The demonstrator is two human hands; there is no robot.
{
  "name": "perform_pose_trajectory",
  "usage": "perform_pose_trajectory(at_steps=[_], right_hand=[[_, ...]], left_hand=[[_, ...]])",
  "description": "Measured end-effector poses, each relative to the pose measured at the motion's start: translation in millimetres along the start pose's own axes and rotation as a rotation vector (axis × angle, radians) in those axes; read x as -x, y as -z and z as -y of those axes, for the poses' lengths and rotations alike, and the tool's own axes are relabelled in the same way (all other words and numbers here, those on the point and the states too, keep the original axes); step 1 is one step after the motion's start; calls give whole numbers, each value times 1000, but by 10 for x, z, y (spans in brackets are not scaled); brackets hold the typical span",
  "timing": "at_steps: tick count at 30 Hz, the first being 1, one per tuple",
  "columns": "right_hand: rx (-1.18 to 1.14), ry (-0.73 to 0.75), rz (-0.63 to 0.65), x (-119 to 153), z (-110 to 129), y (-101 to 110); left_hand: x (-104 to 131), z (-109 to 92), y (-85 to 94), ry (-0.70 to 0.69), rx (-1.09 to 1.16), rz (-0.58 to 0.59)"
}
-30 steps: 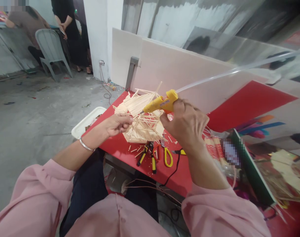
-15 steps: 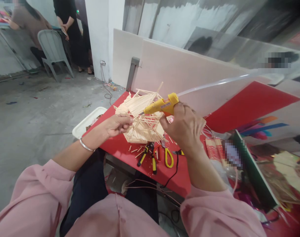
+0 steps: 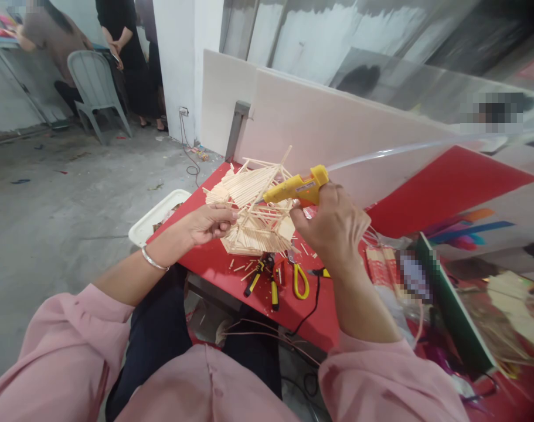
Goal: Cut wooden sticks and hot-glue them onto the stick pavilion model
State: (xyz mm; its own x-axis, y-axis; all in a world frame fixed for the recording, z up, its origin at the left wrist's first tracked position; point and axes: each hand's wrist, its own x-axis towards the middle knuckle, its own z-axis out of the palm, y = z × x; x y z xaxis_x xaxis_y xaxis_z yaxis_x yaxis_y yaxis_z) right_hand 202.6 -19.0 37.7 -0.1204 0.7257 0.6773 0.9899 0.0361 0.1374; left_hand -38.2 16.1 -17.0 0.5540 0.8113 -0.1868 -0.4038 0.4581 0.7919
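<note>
My right hand (image 3: 337, 220) is wrapped round a yellow hot glue gun (image 3: 295, 186), its nozzle pointing left, close over the model. A long clear glue stick (image 3: 381, 153) sticks out of the gun's back. At the model's left side, the fingers of my left hand (image 3: 214, 224) are pinched together on what looks like a thin wooden stick (image 3: 244, 209); its far end blends into the model. The model (image 3: 253, 186) is built of pale wooden sticks, with a slatted sloping roof. It stands on a red tabletop (image 3: 310, 325).
Black-and-yellow pliers (image 3: 274, 293), yellow-handled scissors (image 3: 300, 281) and stick offcuts lie before the model. White boards (image 3: 337, 120) lean behind the table. A white tray (image 3: 139, 225) is at left, a green-sided box (image 3: 455, 305) at right. People (image 3: 128, 64) are beyond a grey chair (image 3: 93, 79).
My right hand has moved the glue gun a little to the right, its nozzle shifting along the model. My left hand has stayed almost still, its fingers still pinched.
</note>
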Motion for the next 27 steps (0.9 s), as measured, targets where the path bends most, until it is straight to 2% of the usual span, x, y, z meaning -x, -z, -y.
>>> perform_pose_trajectory(at_steps=[27], right_hand=[[-13, 15, 18, 6, 64, -4]], left_hand=[[-47, -11, -74, 0, 1, -27]])
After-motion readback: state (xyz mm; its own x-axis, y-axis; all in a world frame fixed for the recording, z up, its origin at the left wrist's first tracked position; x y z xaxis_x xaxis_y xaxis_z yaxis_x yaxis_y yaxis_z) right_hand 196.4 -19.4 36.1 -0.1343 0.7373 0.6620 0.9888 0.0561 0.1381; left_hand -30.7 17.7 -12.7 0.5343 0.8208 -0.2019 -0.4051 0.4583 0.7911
